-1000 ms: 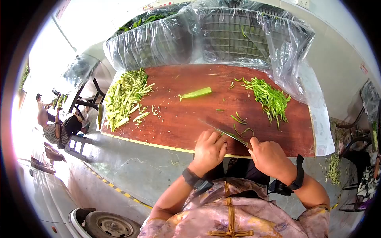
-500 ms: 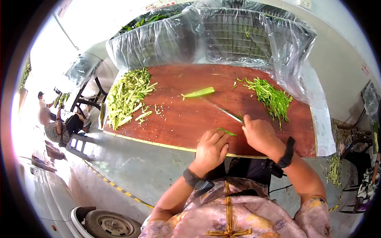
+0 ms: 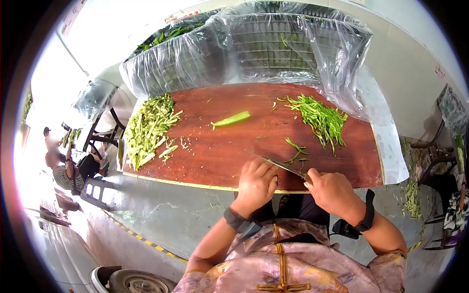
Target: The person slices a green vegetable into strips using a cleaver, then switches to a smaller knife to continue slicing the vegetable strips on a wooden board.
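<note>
Nearest, at the front edge of the cutting board (image 3: 210,161), the right hand (image 3: 333,191) clasps the knife (image 3: 278,165) while the left hand (image 3: 256,183) curls fingertips-down beside the blade, its hold hidden. Bare board surrounds the whole green pepper (image 3: 230,118) mid-frame; green strips (image 3: 317,117) heap upper right, pale trimmings (image 3: 149,127) along the left edge.

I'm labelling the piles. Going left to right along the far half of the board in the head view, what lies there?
heap of pale shredded pieces → whole green pod → heap of dark green strips
</note>
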Demonstrator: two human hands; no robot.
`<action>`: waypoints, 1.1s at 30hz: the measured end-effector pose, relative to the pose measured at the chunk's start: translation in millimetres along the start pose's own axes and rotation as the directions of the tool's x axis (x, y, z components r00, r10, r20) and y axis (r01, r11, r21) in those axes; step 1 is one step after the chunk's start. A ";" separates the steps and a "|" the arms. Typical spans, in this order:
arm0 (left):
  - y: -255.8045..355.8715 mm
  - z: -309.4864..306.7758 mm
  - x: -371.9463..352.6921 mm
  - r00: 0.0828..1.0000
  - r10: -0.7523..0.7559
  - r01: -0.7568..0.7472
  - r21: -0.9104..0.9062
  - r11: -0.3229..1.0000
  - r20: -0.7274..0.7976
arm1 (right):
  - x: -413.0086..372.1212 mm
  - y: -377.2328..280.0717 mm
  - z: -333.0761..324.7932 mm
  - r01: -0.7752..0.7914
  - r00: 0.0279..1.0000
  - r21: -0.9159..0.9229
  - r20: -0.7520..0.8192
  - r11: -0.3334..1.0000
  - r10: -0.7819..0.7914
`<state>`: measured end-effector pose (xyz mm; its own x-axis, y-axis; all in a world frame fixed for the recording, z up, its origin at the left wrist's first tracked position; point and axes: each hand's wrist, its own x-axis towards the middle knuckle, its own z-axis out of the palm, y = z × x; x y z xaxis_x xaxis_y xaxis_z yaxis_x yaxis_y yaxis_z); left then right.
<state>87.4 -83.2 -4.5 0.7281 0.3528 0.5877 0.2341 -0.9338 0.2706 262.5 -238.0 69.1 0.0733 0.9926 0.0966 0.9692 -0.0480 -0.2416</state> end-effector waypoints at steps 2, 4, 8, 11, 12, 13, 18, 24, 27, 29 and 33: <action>-0.1 1.3 -0.1 1.000 -0.002 0.002 -0.012 1.000 -0.009 | 0.2 -1.0 0.6 0.016 1.000 0.012 -0.011 1.000 -0.016; -0.9 2.3 -0.3 1.000 -0.007 0.006 -0.025 1.000 -0.019 | 1.1 -3.4 -2.0 0.006 1.000 0.010 0.010 1.000 -0.006; -0.8 1.7 0.5 1.000 -0.021 0.020 -0.052 0.998 -0.019 | 6.6 -7.7 -5.6 -0.018 0.997 -0.001 0.070 1.000 0.018; -3.7 2.0 3.7 1.000 -0.013 0.012 -0.054 0.998 -0.023 | 22.2 -6.5 9.1 -0.009 0.996 -0.061 0.084 0.998 0.014; -3.0 2.2 1.5 1.000 -0.007 0.007 -0.056 0.998 -0.015 | 29.7 -6.8 15.9 -0.009 0.995 -0.057 0.094 0.998 0.014; -2.6 2.2 -0.2 1.000 -0.013 0.012 -0.057 0.998 -0.013 | 41.7 -6.3 21.5 0.036 0.998 -0.025 0.045 0.999 -0.035; -2.4 0.7 -0.6 0.999 -0.018 0.016 -0.089 0.996 -0.030 | 75.8 4.9 41.4 -0.018 0.996 -0.081 -0.085 0.997 0.011; -1.0 0.5 -3.1 0.997 -0.072 0.071 -0.073 0.995 -0.002 | 40.6 5.3 18.4 -0.002 0.991 -0.025 -0.133 1.000 -0.002; -1.0 1.6 -2.6 0.999 -0.047 0.046 -0.067 0.997 -0.025 | 23.0 -5.3 4.6 -0.001 1.000 -0.045 -0.016 0.999 0.000; -1.1 1.7 -2.7 0.999 -0.050 0.049 -0.065 0.997 -0.012 | 18.0 -6.1 3.0 -0.002 1.000 -0.051 0.008 0.999 0.002; -2.1 1.3 -3.0 0.998 -0.057 0.058 -0.075 0.995 0.012 | 13.4 -8.4 0.4 0.011 0.999 -0.040 0.046 0.999 -0.009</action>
<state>85.6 -82.3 -7.8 0.7212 0.4051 0.5620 0.2270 -0.9046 0.3608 255.2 -224.2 72.0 0.0539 0.9971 0.0541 0.9785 -0.0419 -0.2019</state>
